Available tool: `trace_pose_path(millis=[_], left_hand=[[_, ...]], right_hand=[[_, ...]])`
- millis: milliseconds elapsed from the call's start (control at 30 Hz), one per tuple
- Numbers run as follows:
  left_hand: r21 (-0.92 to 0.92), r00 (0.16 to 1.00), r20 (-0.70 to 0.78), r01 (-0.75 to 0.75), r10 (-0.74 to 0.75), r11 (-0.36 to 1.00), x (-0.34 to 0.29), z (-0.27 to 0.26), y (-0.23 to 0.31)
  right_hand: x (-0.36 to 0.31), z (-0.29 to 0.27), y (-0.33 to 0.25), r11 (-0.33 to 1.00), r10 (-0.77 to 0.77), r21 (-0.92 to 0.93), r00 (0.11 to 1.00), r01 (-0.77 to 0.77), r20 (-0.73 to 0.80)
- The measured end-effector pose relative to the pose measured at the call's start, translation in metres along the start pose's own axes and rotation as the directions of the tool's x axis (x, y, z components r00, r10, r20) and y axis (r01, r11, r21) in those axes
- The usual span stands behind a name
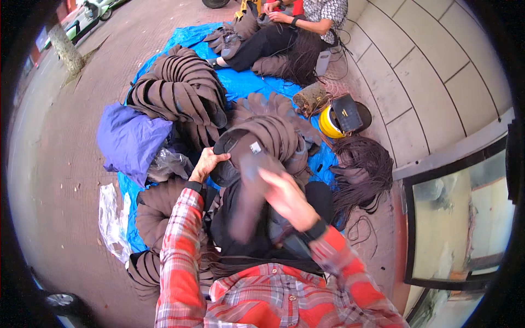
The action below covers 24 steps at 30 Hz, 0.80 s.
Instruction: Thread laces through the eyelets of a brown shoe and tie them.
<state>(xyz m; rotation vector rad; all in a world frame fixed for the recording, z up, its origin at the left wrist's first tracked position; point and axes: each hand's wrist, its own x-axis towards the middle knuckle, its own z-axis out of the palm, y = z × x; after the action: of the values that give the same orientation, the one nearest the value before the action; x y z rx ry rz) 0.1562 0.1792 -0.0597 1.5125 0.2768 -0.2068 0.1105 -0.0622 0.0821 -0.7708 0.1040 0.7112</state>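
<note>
My left hand [204, 165] grips the edge of a dark brown shoe upper [236, 146] that has a small white label inside. The thumb lies over its rim. My right hand [287, 198] is smeared by motion just right of it, so its fingers cannot be made out. Under that hand a blurred brown strip-like piece [245, 213] hangs over my lap; whether I hold it is unclear. Beyond my hands lies a nested row of similar brown uppers [273, 131]. A larger coiled stack of them [175, 82] rests to the far left.
A blue tarp [240, 85] lies beneath the stacks. At left are a purple cloth bundle [128, 136] and a clear plastic bag [112, 224]. A bundle of dark laces [358, 169] and a yellow tub [329, 123] lie right, near a tiled wall [421, 71]. Another person [322, 22] sits ahead.
</note>
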Motion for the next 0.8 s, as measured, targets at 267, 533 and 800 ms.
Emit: trace_pose_path(millis=[267,533,800], left_hand=[[0.020,0.982,0.181,-0.060,0.055,0.998,-0.033,-0.032,0.024],[0.827,0.748,-0.415,0.071,0.519,0.558,-0.067,-0.024,0.007],[0.764,0.761,0.271,-0.543,0.590,0.349,-0.095,0.140,0.019]], right_hand=[[0.128,-0.016,0.072,0.617,-0.564,-0.731,0.812,0.293,-0.150],[0.046,-0.044,-0.051,-0.155,-0.264,-0.925,0.887,0.348,0.378],[0.023,-0.161,-0.011,-0.483,-0.215,-0.863,0.936,0.147,0.279]])
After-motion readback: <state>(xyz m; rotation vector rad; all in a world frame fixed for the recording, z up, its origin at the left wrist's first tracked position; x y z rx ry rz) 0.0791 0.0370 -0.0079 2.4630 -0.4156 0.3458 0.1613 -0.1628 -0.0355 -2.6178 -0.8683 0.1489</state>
